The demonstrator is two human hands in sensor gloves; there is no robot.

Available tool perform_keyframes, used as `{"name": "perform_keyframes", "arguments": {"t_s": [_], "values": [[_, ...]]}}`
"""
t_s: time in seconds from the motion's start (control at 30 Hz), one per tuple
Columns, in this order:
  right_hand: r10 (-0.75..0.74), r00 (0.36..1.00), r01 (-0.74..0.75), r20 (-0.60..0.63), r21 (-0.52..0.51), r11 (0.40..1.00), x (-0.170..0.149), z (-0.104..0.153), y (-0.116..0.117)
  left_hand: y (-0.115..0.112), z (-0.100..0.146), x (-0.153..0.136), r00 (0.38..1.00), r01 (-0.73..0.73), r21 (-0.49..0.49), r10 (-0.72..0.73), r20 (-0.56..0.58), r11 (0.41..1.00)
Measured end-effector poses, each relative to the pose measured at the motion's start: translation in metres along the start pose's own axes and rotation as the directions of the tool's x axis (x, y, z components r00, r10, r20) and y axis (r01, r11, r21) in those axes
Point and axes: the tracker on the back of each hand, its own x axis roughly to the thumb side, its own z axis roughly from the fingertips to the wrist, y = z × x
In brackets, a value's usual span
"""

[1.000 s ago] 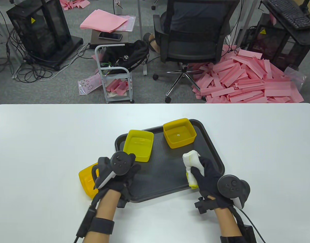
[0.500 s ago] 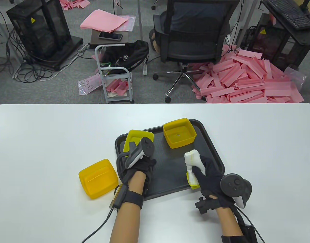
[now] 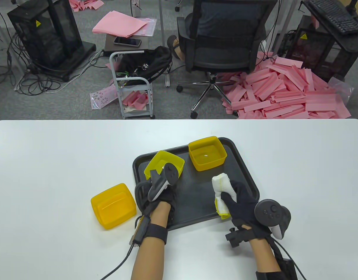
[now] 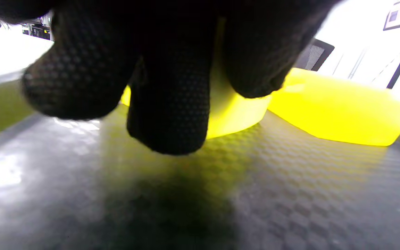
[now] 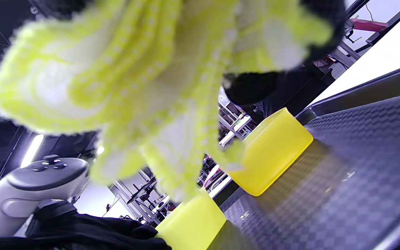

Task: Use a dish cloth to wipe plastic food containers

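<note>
My left hand (image 3: 163, 195) grips the near wall of a bright yellow container (image 3: 167, 162) at the left end of the black tray (image 3: 246, 186), and the container is tilted. In the left wrist view my fingers (image 4: 168, 104) lie over that container (image 4: 234, 114), just above the tray. An orange-yellow container (image 3: 206, 153) stands at the tray's far side. Another orange-yellow container (image 3: 113, 205) sits on the table left of the tray. My right hand (image 3: 240, 204) holds a rolled white and yellow dish cloth (image 3: 222, 189) above the tray's right part, and the cloth fills the right wrist view (image 5: 134, 80).
The white table (image 3: 50, 163) stretches wide on both sides of the tray. Past its far edge are an office chair (image 3: 222, 49), a small cart (image 3: 132, 84) and heaps of pink strips (image 3: 287, 90) on the floor.
My left hand left the orange-yellow container on the table, moved right onto the tray, took hold of the bright yellow container and tilted it. My right hand with the cloth barely moved.
</note>
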Motion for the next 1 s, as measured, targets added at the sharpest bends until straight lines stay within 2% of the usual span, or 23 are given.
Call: {"name": "perform_keyframes", "arguments": {"t_s": [0.23, 0.4, 0.53, 0.7, 1.0], "values": [[0.021, 1.0, -0.022, 0.013, 0.016, 1.0, 0.002, 0.0, 0.002, 0.016, 0.032, -0.013, 0.985, -0.127, 0.051, 0.12, 0.121, 0.991], [0.029, 0.999, -0.03, 0.015, 0.029, 0.999, 0.002, 0.0, 0.001, 0.026, 0.06, -0.019, 0.951, -0.204, 0.16, 0.157, 0.265, 0.966], [0.043, 0.999, -0.043, 0.016, 0.038, 0.998, 0.001, 0.0, 0.002, 0.034, 0.08, -0.023, 0.929, -0.236, 0.208, 0.158, 0.334, 0.949], [0.055, 0.998, -0.055, 0.013, 0.04, 0.998, 0.001, 0.0, 0.002, 0.037, 0.1, -0.029, 0.905, -0.28, 0.232, 0.176, 0.388, 0.931], [0.086, 0.996, -0.086, 0.007, 0.058, 0.995, 0.0, 0.0, 0.003, 0.028, 0.126, -0.038, 0.855, -0.311, 0.221, 0.171, 0.49, 0.924]]}}
